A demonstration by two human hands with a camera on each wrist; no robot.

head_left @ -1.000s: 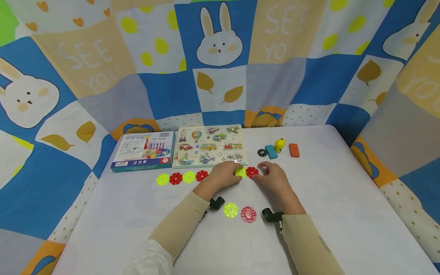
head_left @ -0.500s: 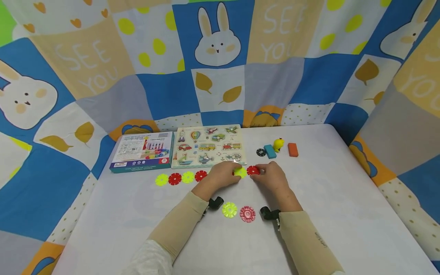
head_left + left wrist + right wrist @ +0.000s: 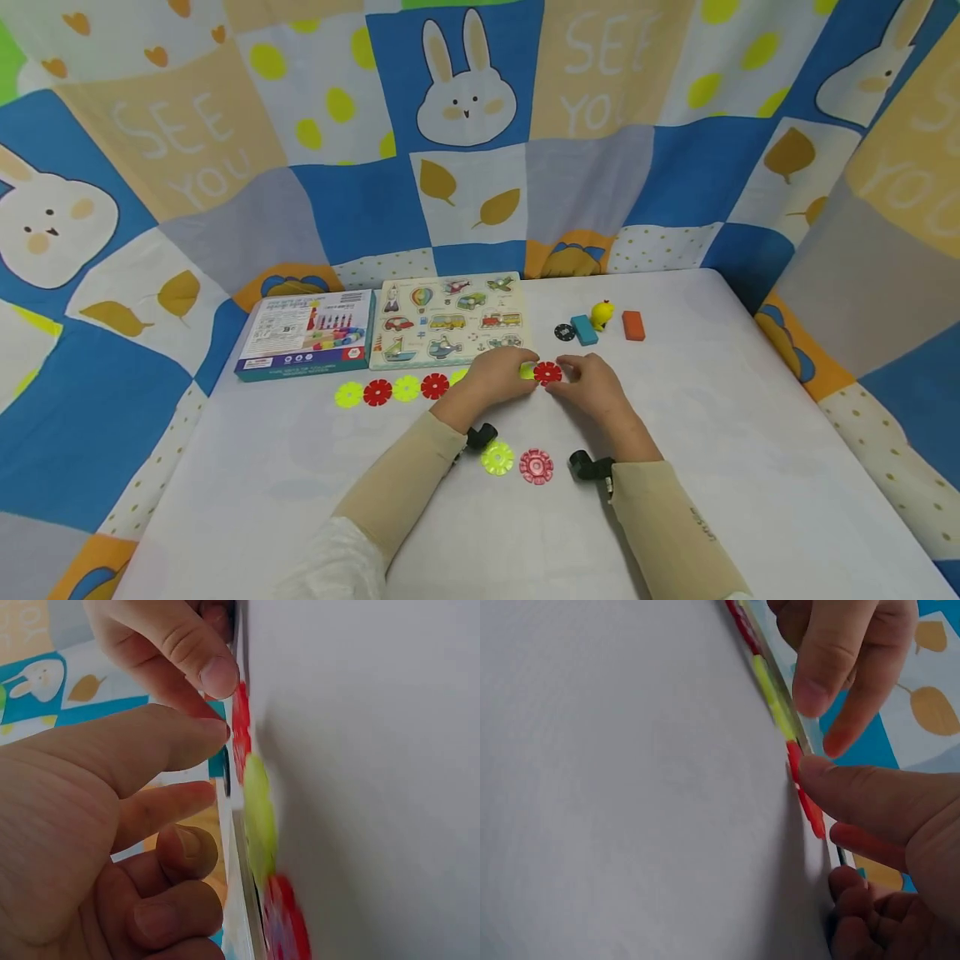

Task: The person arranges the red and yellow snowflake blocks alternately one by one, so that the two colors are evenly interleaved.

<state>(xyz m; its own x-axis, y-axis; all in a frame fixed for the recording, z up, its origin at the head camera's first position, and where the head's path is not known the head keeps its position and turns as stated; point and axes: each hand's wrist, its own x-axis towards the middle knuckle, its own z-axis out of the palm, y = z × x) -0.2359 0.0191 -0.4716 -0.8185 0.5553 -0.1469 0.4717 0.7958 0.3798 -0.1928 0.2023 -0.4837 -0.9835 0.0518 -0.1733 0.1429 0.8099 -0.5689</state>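
Note:
A row of flower-shaped plastic discs, alternately yellow-green and red, runs across the table; my left hand [image 3: 495, 375] hides its middle. At the row's right end lies a red flower disc [image 3: 547, 373]. My right hand [image 3: 600, 390] holds this disc at its edge between thumb [image 3: 817, 771] and index finger. My left hand's thumb [image 3: 202, 735] and index finger are spread apart close to the same disc, its other fingers loosely bent. Beside the red disc is a yellow-green disc [image 3: 259, 814], partly behind the left hand in the head view.
Nearer me lie a yellow-green disc [image 3: 497, 458] and a pinkish-red disc [image 3: 536, 467]. Behind the row are a boxed set [image 3: 303, 333] and a vehicle puzzle board [image 3: 450, 321]. Back right stand a black-and-white disc [image 3: 565, 332], blue block [image 3: 584, 330], yellow toy [image 3: 602, 315] and orange block [image 3: 633, 325].
My left hand has shifted right from the yellow-green disc towards the red one. My right hand has closed its fingertips on the red disc, which now sits against the yellow-green one.

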